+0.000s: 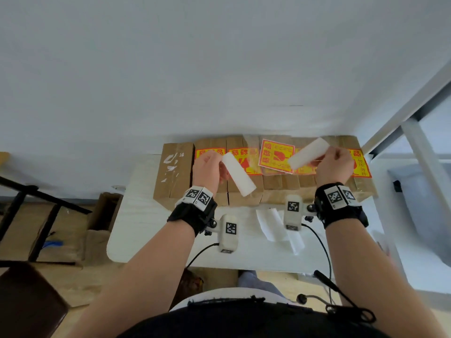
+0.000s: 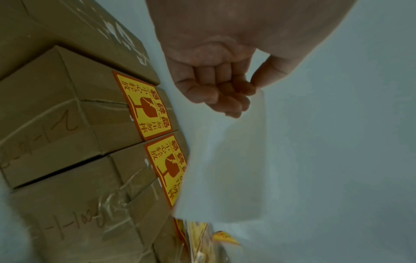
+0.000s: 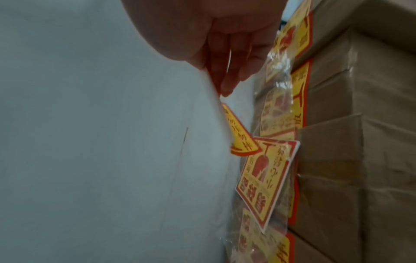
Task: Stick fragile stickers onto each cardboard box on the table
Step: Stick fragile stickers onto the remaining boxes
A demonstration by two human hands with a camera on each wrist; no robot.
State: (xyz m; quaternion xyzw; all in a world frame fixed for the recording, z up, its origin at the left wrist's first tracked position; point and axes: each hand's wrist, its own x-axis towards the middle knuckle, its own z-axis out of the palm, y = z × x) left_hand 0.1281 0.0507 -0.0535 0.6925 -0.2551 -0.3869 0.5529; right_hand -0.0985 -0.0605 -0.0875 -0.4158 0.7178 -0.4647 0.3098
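Note:
Several brown cardboard boxes (image 1: 280, 184) stand in a row on the white table (image 1: 151, 223). Yellow and red fragile stickers (image 1: 244, 154) are on most of them; the leftmost box (image 1: 174, 172) carries only white tape scraps. My left hand (image 1: 207, 167) pinches a white backing strip (image 1: 238, 174) between thumb and fingers (image 2: 216, 85). My right hand (image 1: 334, 164) pinches a sticker (image 1: 308, 153) whose white back faces up; its printed face (image 3: 238, 135) curls below my fingers (image 3: 227, 58). A clear bag of spare stickers (image 1: 275, 156) lies on the boxes between my hands.
Loose white backing papers (image 1: 271, 223) lie on the table in front of the boxes. The wall is right behind the row. A dark chair frame (image 1: 36, 211) and an open carton (image 1: 105, 211) stand on the floor at the left. A window frame (image 1: 419, 147) is at the right.

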